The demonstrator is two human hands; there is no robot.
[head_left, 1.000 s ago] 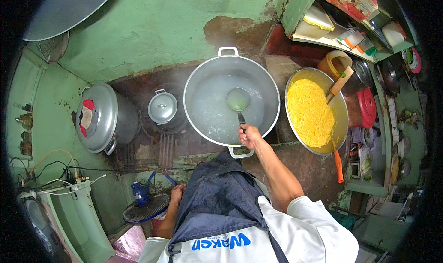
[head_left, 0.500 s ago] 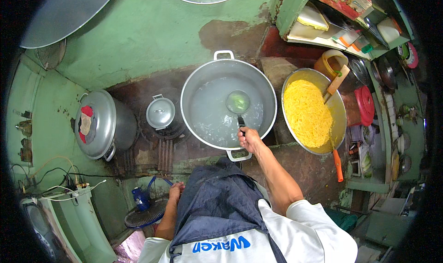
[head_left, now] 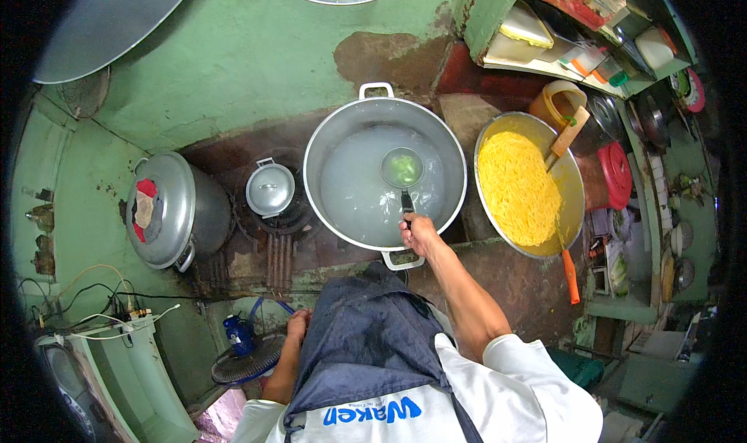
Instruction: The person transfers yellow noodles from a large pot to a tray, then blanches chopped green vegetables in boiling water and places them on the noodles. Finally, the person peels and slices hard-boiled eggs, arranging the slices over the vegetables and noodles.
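Observation:
In my right hand point(head_left: 420, 234) is the black handle of a round strainer point(head_left: 401, 184), my fingers closed round it. Pale green pieces point(head_left: 405, 167), which look like chopped vegetable, lie in the strainer's bowl. It dips into the cloudy water of a large two-handled metal pot point(head_left: 317, 202). My left hand point(head_left: 298, 323) hangs low beside my dark apron point(head_left: 366, 334), fingers curled, with nothing visible in them. To the pot's right, a wide metal basin point(head_left: 574, 186) holds a heap of yellow noodles point(head_left: 517, 186).
A wooden-handled tool point(head_left: 569, 132) and an orange-handled tool point(head_left: 569, 276) rest in the basin. A small lidded pot point(head_left: 270, 188) stands on a burner at left, beside a big lidded pot point(head_left: 167, 210). A fan point(head_left: 247, 360) is near my left arm; a red lid point(head_left: 615, 176) lies right.
The strainer stays in nearly the same spot in the pot, and the green pieces in it have shifted slightly. My right hand keeps its hold; my left hand has barely moved.

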